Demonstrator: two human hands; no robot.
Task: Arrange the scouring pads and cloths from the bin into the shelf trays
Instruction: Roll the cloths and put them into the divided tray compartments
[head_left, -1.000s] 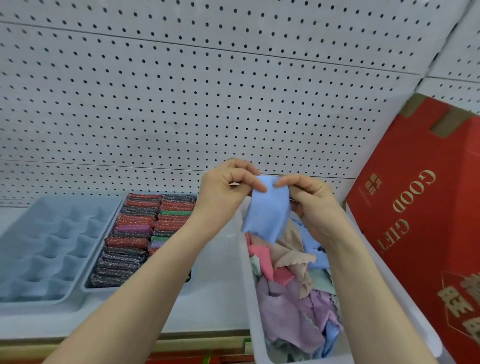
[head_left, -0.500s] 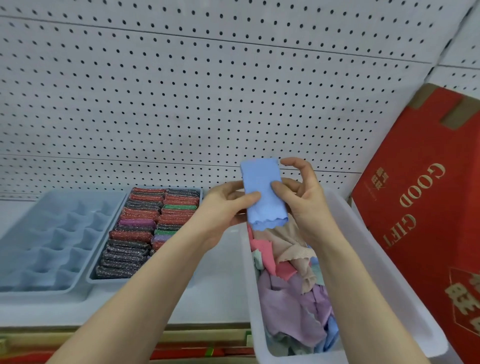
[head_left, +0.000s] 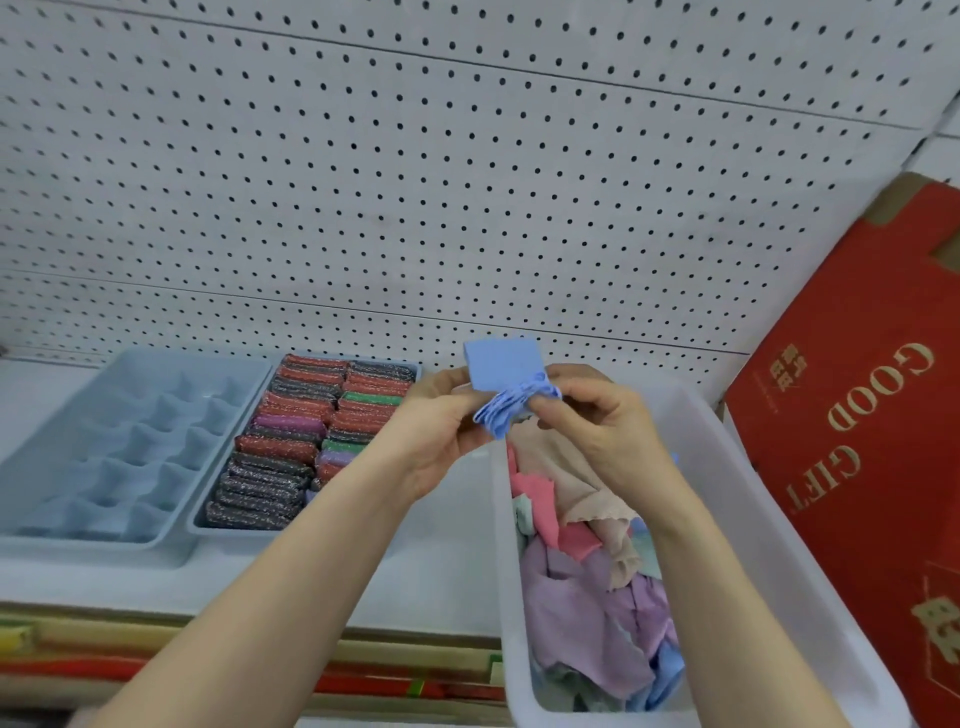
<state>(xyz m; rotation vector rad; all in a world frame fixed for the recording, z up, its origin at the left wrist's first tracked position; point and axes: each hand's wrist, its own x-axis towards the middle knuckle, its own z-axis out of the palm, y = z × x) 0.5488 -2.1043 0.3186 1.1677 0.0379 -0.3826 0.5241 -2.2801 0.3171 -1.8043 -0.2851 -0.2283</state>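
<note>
White pegboard wall (head_left: 467, 182) behind a pale shelf (head_left: 441, 566). Above the far end of the white bin (head_left: 748, 499), a folded blue cloth (head_left: 506, 382), pinched from both sides: left hand (head_left: 441, 421) on its left edge, right hand (head_left: 602, 421) gripping the bunched lower corner. In the bin, loose pink, beige, purple cloths (head_left: 587, 561). Far left, compartmented blue tray (head_left: 111, 447); beside it, second tray packed with glittery scouring pads (head_left: 306, 436). On the right, red gift box (head_left: 872, 415), leaning.
</note>
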